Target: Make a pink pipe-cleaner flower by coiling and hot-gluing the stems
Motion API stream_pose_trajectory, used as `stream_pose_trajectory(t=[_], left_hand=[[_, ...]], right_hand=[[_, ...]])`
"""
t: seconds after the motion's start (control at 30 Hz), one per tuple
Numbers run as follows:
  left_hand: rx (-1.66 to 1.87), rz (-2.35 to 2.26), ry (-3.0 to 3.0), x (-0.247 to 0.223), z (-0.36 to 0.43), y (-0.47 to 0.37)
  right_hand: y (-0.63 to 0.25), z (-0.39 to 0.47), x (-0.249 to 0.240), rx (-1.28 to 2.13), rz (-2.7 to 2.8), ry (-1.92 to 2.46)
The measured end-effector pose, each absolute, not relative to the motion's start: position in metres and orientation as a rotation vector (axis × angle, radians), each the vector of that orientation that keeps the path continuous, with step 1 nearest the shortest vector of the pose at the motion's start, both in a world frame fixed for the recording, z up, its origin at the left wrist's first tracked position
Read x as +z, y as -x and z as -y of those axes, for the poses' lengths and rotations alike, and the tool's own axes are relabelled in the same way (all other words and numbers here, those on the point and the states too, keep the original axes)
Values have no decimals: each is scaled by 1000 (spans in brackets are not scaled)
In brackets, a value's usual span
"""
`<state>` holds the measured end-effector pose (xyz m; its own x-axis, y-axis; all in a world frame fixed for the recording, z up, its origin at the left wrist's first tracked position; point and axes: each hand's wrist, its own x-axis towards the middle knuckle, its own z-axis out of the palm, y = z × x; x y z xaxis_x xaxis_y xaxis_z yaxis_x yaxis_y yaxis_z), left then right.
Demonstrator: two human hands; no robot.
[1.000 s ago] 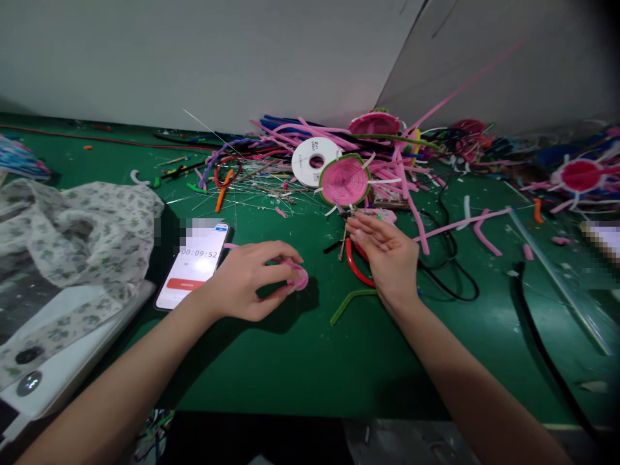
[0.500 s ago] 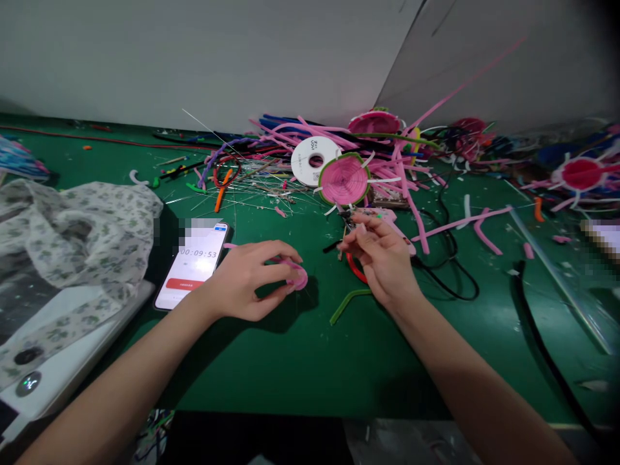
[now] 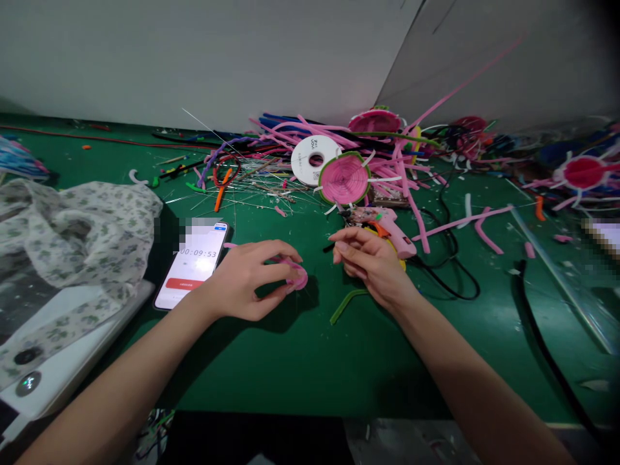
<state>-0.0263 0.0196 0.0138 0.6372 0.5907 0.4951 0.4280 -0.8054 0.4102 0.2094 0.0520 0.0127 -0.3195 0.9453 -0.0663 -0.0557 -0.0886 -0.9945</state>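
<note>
The left hand's [image 3: 254, 278] fingers grip a small, round pink coil [image 3: 301, 279] over the green bench [image 3: 290, 374]. At the coil's three o'clock, the right hand's [image 3: 375, 261] fingers curl together; whether they hold anything cannot be told. A pink plastic glue gun [image 3: 400, 240] lies at that hand's one o'clock.

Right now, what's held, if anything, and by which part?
Left grip holds the small round pink piece by its edge. Right grip: can't tell if anything is pinched.
</note>
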Motion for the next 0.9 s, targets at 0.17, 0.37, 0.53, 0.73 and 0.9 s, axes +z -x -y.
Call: stream_pose_trajectory(t=[0.17,0.37,0.53,0.73,0.9], left_hand=[[933,-814,-2602,15,-19,26],[930,-811,-2604,15,-20,26],[944,-812,-2612,15,-20,26],[941,-816,-2608,14,-19,26],[940,-822,-2616,15,-19,26]], right_hand=[[-210,-58,4,1343,1346,1137],[-209,-59,0,1217,1321,1190],[-210,-57,1,1333,1321,1101],[-211,-57,-1,1329,1439,898],[-208,-55,0,1104,1428,1117]])
